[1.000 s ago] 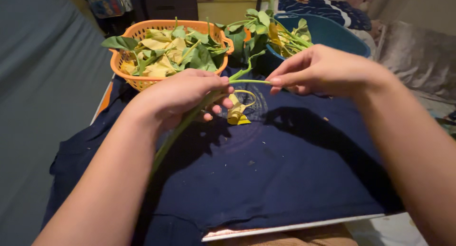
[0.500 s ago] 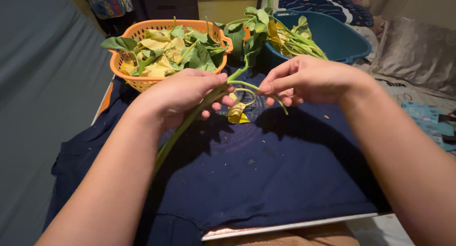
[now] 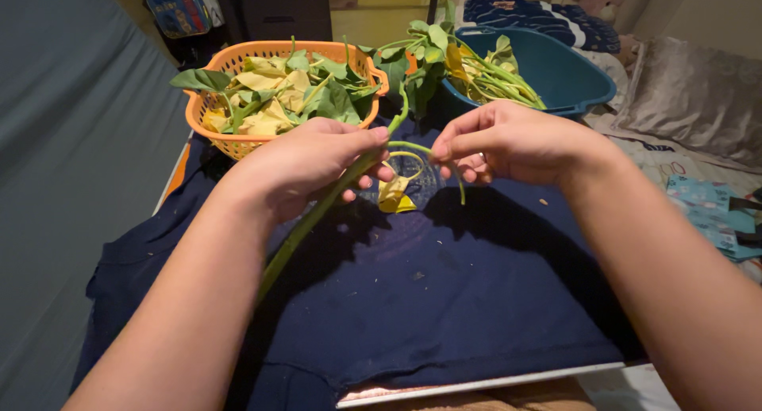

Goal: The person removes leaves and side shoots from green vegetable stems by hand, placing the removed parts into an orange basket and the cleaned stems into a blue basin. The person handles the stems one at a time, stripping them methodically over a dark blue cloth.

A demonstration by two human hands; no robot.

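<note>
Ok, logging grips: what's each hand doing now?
Left hand: closed on the thick green stem.
Right hand: pinching a thin side shoot.

I've got a long green stem [image 3: 317, 216] slanting from lower left up to the middle, its top end poking up past my left hand [image 3: 305, 166]. A thin side shoot [image 3: 413, 147] arcs off it rightward, pinched in my right hand [image 3: 500, 141], tip drooping below.
</note>
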